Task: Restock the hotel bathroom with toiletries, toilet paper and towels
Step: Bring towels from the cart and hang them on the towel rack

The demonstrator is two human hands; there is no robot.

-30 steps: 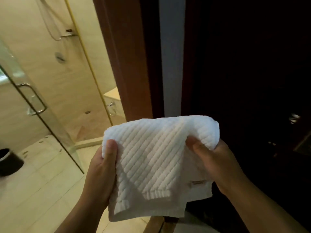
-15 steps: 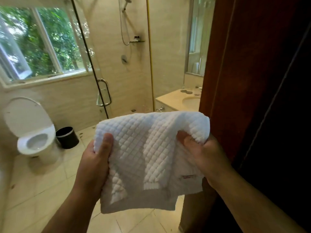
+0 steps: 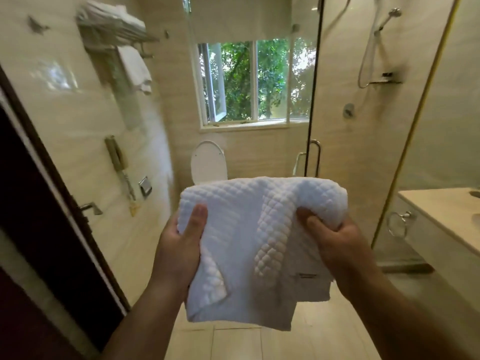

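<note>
Carrying the white towel [image 3: 254, 229] in mid-air above the bathroom floor [image 3: 233, 344], I am gripping its upper corners, left hand [image 3: 181, 245] and right hand [image 3: 335, 245] both clamped into cloth I judge soft, light and floppy.

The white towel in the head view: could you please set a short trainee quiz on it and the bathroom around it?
1. True or false: the left hand and the right hand both grip the white towel.
2. Where do folded towels already lie? A) on the wall rack at upper left; B) on the floor; C) on the window sill.
3. On which side of the view is the sink counter?
Key: 1 true; 2 A; 3 the right.
</note>
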